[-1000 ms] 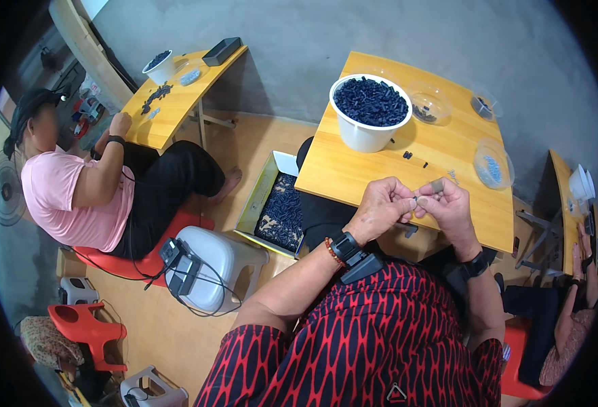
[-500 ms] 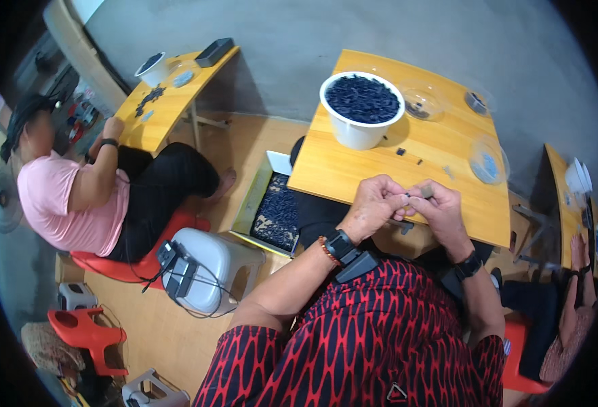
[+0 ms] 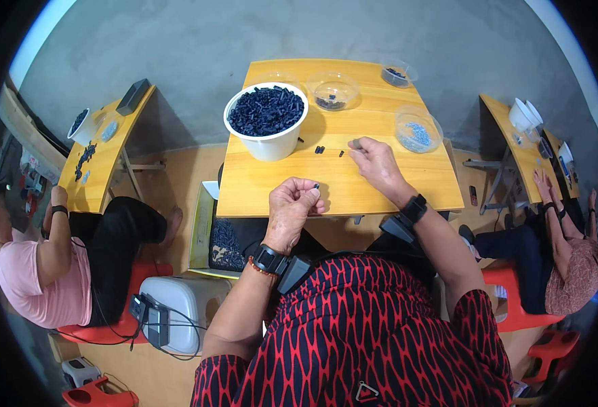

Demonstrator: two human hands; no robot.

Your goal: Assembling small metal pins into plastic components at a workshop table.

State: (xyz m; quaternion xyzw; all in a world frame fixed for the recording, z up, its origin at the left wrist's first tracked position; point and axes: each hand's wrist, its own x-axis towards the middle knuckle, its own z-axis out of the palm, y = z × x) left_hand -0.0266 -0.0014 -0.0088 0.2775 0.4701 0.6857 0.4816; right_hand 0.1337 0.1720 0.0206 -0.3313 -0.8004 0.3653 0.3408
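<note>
My left hand (image 3: 291, 209) is above the table's near edge, thumb and forefinger closed on a small dark cylindrical piece (image 3: 316, 186). My right hand (image 3: 380, 168) is over the table, fingers curled. A small grey-brown piece (image 3: 356, 144) shows at its fingertips; whether it is gripped or wrapped round a finger is unclear. Just left of that hand lies a small dark piece (image 3: 342, 154), with a few more dark pieces (image 3: 320, 150) beside it. A white bucket (image 3: 272, 147) heaped with black pieces (image 3: 266, 110) stands at the left of the table.
Clear round tubs stand on the wooden table (image 3: 245, 197): one with dark bits (image 3: 333, 103), one with light-blue bits (image 3: 415, 134), another (image 3: 395, 73) at the far right. A box of black pieces (image 3: 226, 244) sits on the floor. People sit at tables on both sides.
My hands were together over the table's near edge and are now apart. The right one has moved forward to the loose pieces; the left keeps its pinch. The view has swung right.
</note>
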